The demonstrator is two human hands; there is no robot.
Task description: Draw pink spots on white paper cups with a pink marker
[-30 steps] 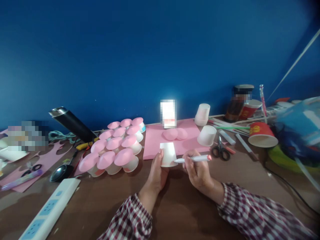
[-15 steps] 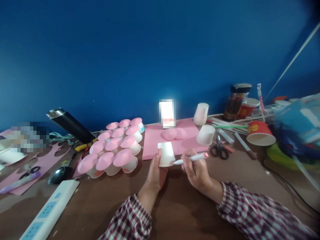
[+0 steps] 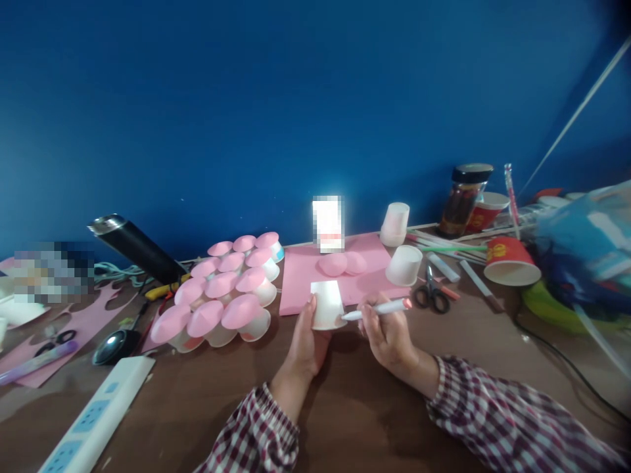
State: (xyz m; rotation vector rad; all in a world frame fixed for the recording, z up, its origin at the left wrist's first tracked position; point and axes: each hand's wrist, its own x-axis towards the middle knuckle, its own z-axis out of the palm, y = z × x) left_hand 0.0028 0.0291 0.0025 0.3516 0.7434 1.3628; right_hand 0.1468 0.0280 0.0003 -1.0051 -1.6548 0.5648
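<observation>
big brown table (image 3: 345,420) against a blue wall, loads of craft clutter on it. largest bits first: a pink paper sheet (image 3: 300,279) in the middle, a cluster of pink-topped cups (image 3: 219,292) to its left, a white power strip (image 3: 93,420) near the front left edge, a red cup (image 3: 510,261) lying on its side at right, scissors (image 3: 430,292) just right of the sheet.

the small white paper cup (image 3: 326,304) sits upside down at the sheet's near edge. the left hand (image 3: 306,345) wraps its fingers round the cup's left side, thumb up along the wall. the right hand (image 3: 389,335) pinches a white marker (image 3: 377,309) with a pink end cap, tip touching the cup's lower right edge.

my take: for a clean line, keep the cup pressed down so it can't spin, rest the right wrist on the table, and turn the cup with the left rather than chasing round it with the marker.
</observation>
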